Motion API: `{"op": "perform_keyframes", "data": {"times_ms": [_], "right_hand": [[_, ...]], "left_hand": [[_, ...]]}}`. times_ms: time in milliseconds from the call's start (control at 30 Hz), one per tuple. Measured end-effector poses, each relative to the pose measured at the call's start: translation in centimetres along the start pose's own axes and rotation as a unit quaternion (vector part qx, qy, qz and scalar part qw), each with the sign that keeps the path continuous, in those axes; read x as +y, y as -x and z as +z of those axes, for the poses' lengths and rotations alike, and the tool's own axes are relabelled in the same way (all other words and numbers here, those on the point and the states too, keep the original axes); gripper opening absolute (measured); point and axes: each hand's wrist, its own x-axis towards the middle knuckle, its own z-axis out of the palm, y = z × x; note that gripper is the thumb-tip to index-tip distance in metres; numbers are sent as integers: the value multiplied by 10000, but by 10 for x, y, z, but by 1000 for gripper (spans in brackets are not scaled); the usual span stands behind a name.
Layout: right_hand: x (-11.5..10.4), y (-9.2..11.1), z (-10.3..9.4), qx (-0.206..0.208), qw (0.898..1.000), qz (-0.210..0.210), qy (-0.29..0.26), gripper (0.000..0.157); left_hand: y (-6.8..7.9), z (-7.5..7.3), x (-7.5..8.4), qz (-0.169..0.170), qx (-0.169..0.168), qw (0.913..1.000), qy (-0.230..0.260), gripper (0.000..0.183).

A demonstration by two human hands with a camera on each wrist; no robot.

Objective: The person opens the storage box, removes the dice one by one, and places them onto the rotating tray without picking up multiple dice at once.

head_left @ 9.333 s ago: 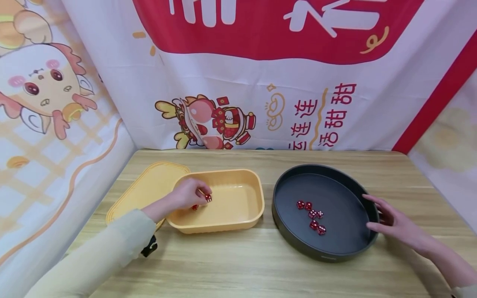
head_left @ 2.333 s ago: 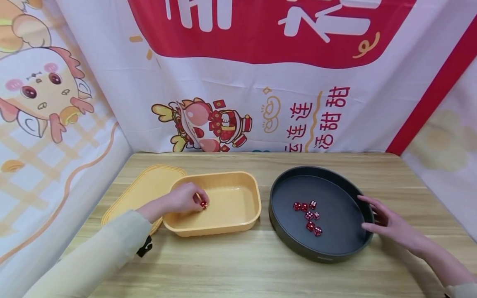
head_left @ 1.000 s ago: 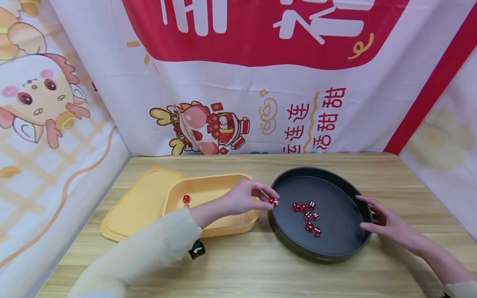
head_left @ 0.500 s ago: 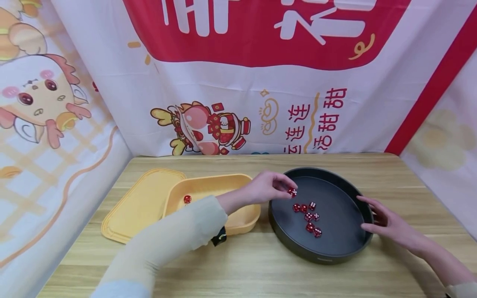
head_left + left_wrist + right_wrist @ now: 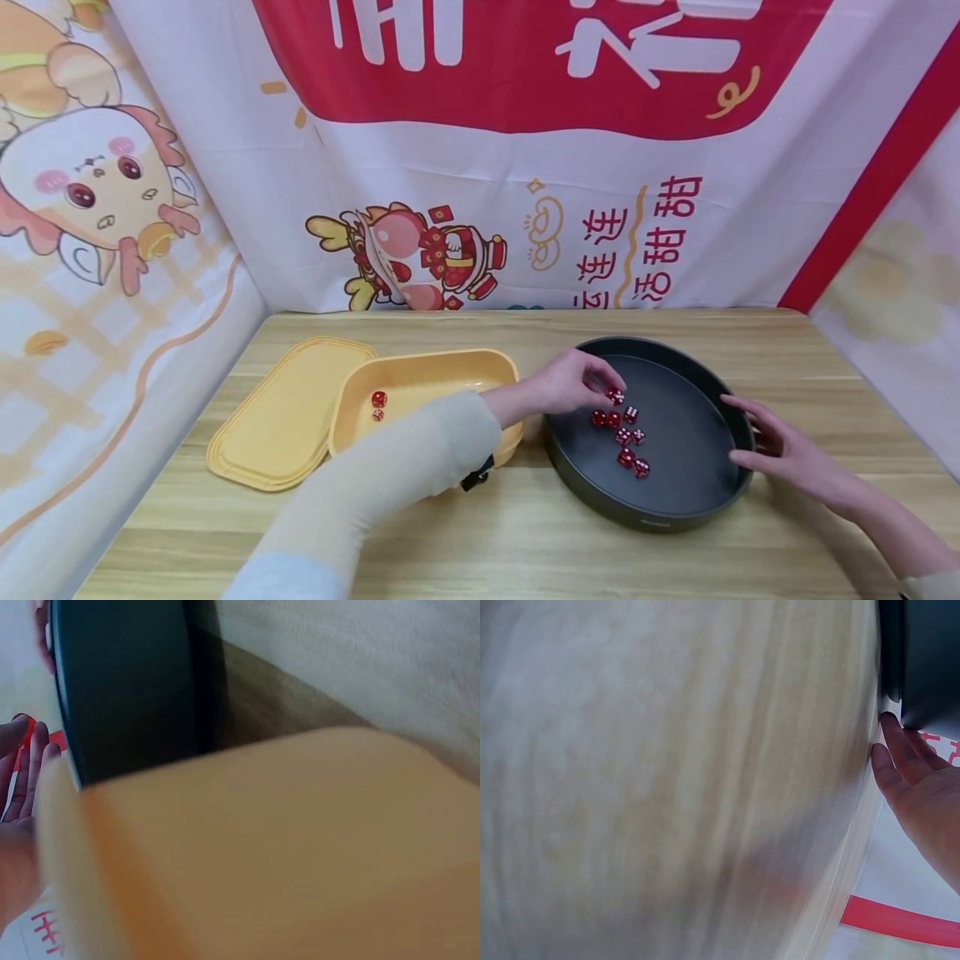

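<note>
My left hand (image 5: pixel 572 382) is over the left part of a round dark pan (image 5: pixel 697 433), pinching a red die (image 5: pixel 616 396) between thumb and fingertips. Below it, several red dice with white pips (image 5: pixel 632 413) lie in a loose group on the pan floor. My right hand (image 5: pixel 787 446) rests at the pan's right rim, fingers and thumb spread and touching it. In the right wrist view its fingers (image 5: pixel 904 754) lie extended by the pan's dark side. Two more red dice (image 5: pixel 379 399) sit in the left end of a yellow box (image 5: pixel 450 360).
The yellow box stands left of the pan, partly hidden by my left forearm. A flat yellow lid (image 5: pixel 288 417) lies to its left on the wooden table (image 5: pixel 570 558). Printed cloth (image 5: pixel 480 158) hangs behind the table and along both sides.
My left hand took a die from the yellow box and carried it rightward over the pan. One more die lies in the pan than at the first frame. My right hand stays at the rim.
</note>
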Motion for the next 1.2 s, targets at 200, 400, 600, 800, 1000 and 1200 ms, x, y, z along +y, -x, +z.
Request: {"op": "perform_keyframes", "data": {"times_ms": [200, 400, 600, 800, 1000, 1200], "right_hand": [[0, 0, 0, -2, 10000, -22, -40, 69], [0, 1, 0, -9, 10000, 71, -19, 70], [-1, 0, -1, -7, 10000, 50, -15, 69], [-2, -1, -1, -42, 9999, 136, 27, 69], [-2, -1, -1, -40, 9999, 141, 63, 69], [-1, 0, -1, -30, 9999, 124, 80, 69]], "left_hand": [[-8, 10, -4, -279, 235, 9989, -303, 19], [-18, 16, -9, -499, 568, 9956, -561, 16], [-23, 19, -15, -481, 677, 9953, -493, 15], [-23, 18, -14, -373, 738, 9956, -437, 17], [-17, 11, -8, -101, 844, 9955, -415, 19], [-4, 1, 0, 20, 776, 9963, -363, 18]]}}
